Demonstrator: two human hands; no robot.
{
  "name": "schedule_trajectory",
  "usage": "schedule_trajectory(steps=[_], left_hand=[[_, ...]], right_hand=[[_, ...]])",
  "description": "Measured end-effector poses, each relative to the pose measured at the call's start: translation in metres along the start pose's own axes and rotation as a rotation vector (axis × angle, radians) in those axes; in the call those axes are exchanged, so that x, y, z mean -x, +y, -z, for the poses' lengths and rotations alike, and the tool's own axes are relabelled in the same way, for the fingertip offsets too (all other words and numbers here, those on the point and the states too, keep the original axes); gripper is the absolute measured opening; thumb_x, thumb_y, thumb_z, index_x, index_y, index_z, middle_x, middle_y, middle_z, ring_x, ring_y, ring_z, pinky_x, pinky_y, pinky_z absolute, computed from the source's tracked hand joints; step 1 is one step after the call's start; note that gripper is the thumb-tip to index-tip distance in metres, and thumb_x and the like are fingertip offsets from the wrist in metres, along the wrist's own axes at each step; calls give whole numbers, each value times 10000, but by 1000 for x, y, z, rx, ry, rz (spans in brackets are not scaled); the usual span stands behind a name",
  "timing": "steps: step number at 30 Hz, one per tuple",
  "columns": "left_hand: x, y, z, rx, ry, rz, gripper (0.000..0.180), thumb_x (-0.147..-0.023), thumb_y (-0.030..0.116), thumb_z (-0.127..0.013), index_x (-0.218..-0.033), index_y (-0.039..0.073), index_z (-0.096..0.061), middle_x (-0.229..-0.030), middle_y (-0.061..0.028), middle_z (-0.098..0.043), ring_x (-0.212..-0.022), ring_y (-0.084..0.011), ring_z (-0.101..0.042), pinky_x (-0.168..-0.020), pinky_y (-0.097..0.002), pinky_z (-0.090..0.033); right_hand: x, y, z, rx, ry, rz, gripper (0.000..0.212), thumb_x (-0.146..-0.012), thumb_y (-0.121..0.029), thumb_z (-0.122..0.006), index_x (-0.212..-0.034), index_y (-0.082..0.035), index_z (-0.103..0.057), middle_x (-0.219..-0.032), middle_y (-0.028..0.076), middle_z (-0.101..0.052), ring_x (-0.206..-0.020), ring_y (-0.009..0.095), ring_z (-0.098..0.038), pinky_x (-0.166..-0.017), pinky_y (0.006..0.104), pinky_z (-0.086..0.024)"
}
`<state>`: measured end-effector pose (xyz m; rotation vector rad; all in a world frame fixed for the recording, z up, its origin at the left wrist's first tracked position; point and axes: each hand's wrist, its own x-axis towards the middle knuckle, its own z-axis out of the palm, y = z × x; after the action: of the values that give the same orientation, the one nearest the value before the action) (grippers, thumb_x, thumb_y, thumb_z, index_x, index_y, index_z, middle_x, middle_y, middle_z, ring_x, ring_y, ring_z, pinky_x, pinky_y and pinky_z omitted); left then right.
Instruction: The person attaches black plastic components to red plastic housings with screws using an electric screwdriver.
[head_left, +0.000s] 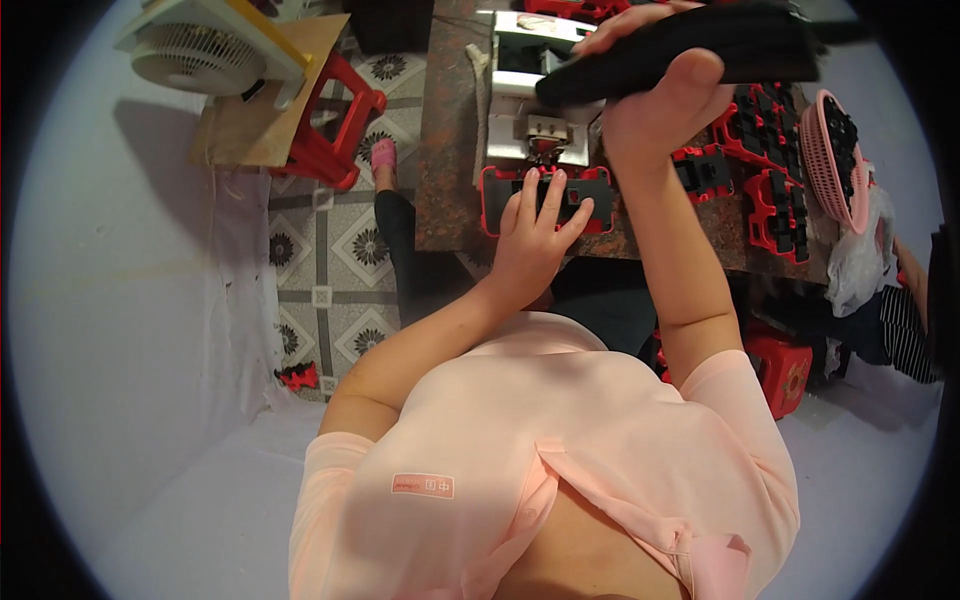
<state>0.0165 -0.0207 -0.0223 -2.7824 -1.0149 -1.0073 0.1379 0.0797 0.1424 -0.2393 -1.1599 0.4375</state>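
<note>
My left hand [528,242] lies palm down with its fingers spread on a red and black plastic part [494,202]. That part sits at the near end of a white machine [507,135], right below its metal head [547,130]. Raised close to the camera, my right hand [660,115] is closed around a long black handle-like thing [740,48]. Its exact kind cannot be made out. The black thing covers part of the machine, and whether the two are joined is hidden.
More red and black parts [770,125] lie on the brown speckled table [450,190], to the right. Beyond them stands a pink basket [815,150] of black pieces, with a clear plastic bag [862,260] beside it. At left, a fan [195,55] rests on a board over a red stool [345,130].
</note>
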Motion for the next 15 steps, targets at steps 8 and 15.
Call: schedule_trajectory(steps=[8,15], left_hand=[[-2,2,11,48,-74,37,485,-762,64,-647,-1226,196,-603,-1409,-200,-437,-1259,-468,-419,-1004,-551,-366],[-8,0,9,-1,-70,2,493,-737,80,-683,-1205,195,-580,-1383,-183,-444,-1245,-452,-431,-1018,-544,-369]], right_hand=[[-15,26,30,523,-88,-51,234,-920,-182,-727,-988,-64,-537,-768,0,-569,-623,78,-508,-543,251,-412],[11,-11,31,295,-158,-20,254,-890,-129,-744,-964,-20,-527,-747,35,-641,-610,97,-596,-587,235,-484]])
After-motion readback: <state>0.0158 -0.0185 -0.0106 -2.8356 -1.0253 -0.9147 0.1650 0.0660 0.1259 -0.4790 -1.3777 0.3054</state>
